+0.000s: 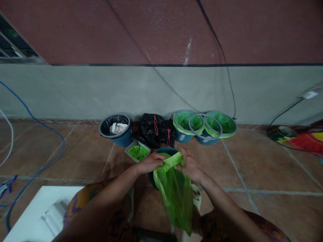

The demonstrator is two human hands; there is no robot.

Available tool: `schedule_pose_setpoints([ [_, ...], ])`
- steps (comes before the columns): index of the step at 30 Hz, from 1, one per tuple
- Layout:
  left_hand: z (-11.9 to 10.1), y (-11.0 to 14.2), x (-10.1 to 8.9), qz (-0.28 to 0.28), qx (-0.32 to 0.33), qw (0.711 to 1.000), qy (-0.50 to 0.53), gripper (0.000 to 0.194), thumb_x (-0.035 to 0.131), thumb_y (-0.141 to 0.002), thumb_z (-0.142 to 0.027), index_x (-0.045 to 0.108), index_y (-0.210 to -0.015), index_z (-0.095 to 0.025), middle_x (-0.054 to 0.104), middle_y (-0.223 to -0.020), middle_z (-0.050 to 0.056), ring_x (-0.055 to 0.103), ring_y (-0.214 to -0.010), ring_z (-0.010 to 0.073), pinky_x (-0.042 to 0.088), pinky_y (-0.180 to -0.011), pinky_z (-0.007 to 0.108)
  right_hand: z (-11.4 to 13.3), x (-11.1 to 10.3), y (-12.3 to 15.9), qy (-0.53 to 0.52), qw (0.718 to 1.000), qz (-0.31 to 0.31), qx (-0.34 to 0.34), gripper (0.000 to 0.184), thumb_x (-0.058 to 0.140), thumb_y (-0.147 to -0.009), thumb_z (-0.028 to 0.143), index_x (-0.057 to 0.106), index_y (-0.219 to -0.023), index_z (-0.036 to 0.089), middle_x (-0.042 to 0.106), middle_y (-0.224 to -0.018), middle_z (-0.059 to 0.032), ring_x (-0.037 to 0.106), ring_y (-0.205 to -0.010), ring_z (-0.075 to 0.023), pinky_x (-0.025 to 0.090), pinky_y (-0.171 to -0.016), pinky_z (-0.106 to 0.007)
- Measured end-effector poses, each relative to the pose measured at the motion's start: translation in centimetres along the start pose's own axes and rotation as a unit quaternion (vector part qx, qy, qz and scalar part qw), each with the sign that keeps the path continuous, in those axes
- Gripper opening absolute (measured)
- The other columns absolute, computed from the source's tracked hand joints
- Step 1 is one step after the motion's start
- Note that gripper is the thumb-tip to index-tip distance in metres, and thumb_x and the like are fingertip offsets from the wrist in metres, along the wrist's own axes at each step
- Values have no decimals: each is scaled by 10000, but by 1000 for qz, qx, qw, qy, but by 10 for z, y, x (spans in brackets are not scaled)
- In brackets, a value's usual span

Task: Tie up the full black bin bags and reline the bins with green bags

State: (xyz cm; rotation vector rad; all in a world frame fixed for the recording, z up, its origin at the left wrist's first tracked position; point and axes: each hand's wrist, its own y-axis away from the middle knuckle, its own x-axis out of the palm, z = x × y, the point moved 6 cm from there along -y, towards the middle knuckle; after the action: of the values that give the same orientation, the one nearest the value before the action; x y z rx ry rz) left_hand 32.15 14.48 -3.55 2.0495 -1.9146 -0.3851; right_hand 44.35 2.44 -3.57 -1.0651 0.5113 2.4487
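Both of my hands grip the top of a thin green plastic bag [175, 193] that hangs down between my forearms. My left hand [150, 163] is closed on the bag's left edge, and my right hand [189, 164] pinches the right edge. Just behind the bag stands a dark blue bin [165, 150], mostly hidden by my hands and the bag.
Against the wall stand a blue bin with a black liner [115, 129], tied black bags [155, 132], and two blue bins with green liners [185, 126] [222, 126], a grey ring [205, 125] lying across them. A grey tray of green bags [138, 151] sits nearby. Cables lie at left.
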Motion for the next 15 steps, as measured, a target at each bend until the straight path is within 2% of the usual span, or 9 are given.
schedule_pose_setpoints([
  [3, 0, 0, -17, -52, -9, 990, -128, 303, 448, -772, -171, 729, -883, -150, 676, -734, 9, 586, -626, 128, 464, -632, 223, 0, 4, -2, 4, 999, 48, 19, 397, 598, -772, 208, 638, -1167, 209, 708, -1092, -55, 641, -1009, -200, 462, -851, -280],
  [5, 1, 1, -35, -131, -20, 950, -283, 328, 417, -829, -156, 732, -923, -167, 704, -818, 32, 629, -758, 159, 484, -744, 249, -9, -1, -2, 39, 995, 45, 74, 215, 571, -801, 236, 703, -970, 212, 733, -897, -35, 660, -859, -186, 447, -735, -255],
  [7, 2, 4, -51, -197, -43, 884, -422, 340, 405, -864, -141, 727, -969, -170, 719, -937, 73, 641, -918, 198, 472, -871, 288, -18, -10, -1, 86, 989, 30, 119, 185, 572, -807, 285, 719, -895, 214, 733, -858, -47, 663, -822, -192, 424, -677, -252],
  [9, 5, 8, -62, -232, -73, 833, -496, 349, 404, -884, -141, 708, -1054, -162, 711, -1038, 111, 635, -1011, 225, 459, -924, 314, -25, -18, 0, 140, 979, 30, 141, 201, 565, -803, 292, 730, -886, 213, 736, -883, -80, 670, -852, -218, 418, -664, -264],
  [12, 3, 12, -71, -268, -90, 808, -517, 379, 390, -899, -144, 669, -1155, -165, 696, -1115, 116, 638, -1045, 217, 457, -932, 299, -34, -23, 0, 205, 964, 35, 168, 236, 528, -811, 251, 728, -919, 189, 732, -937, -135, 677, -903, -256, 435, -673, -285],
  [15, -3, 14, -72, -302, -94, 804, -503, 354, 391, -919, -185, 660, -1148, -156, 689, -1132, 112, 639, -1042, 209, 449, -940, 289, -35, -15, 0, 216, 962, 45, 163, 261, 492, -822, 184, 710, -965, 156, 724, -998, -159, 681, -917, -253, 456, -708, -290],
])
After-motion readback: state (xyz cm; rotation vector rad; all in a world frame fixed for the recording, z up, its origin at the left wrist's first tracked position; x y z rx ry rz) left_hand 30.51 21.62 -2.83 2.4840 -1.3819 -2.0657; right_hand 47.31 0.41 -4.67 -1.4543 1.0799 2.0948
